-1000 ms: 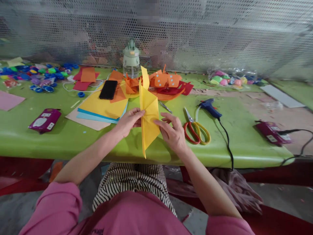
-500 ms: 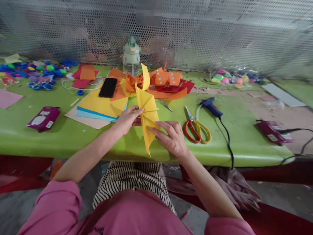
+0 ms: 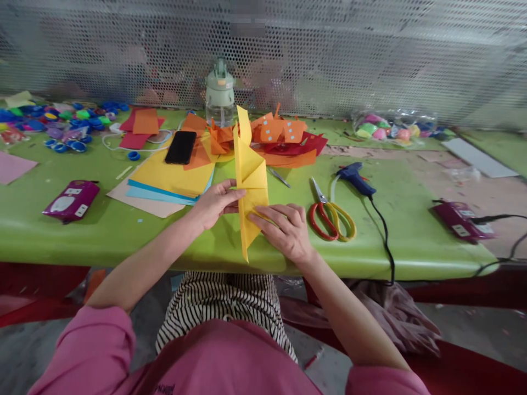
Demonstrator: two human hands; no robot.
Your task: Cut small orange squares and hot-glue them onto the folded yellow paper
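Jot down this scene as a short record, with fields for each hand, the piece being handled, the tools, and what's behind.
Left hand: pinching the folded yellow paper
Right hand: fingers on its lower part
Piece: creased, held upright
Tools: scissors, blades slightly apart or closed, unclear; blue glue gun, corded
Left side: black phone on colored sheets
Behind: bottle, orange cut-outs

the yellow folded paper point(image 3: 253, 174) hides some fingertips of the left hand point(image 3: 216, 204), and the right hand point(image 3: 287, 230) covers part of its lower folds. the left edge crops the pink sheet point(image 3: 15, 167) (the coloured pile point(image 3: 61, 118) too). lettering point(image 3: 164, 389) on the shirt point(image 3: 226, 359) is too blurred to read; shapes behind the mesh point(image 3: 329, 60) are indistinct.
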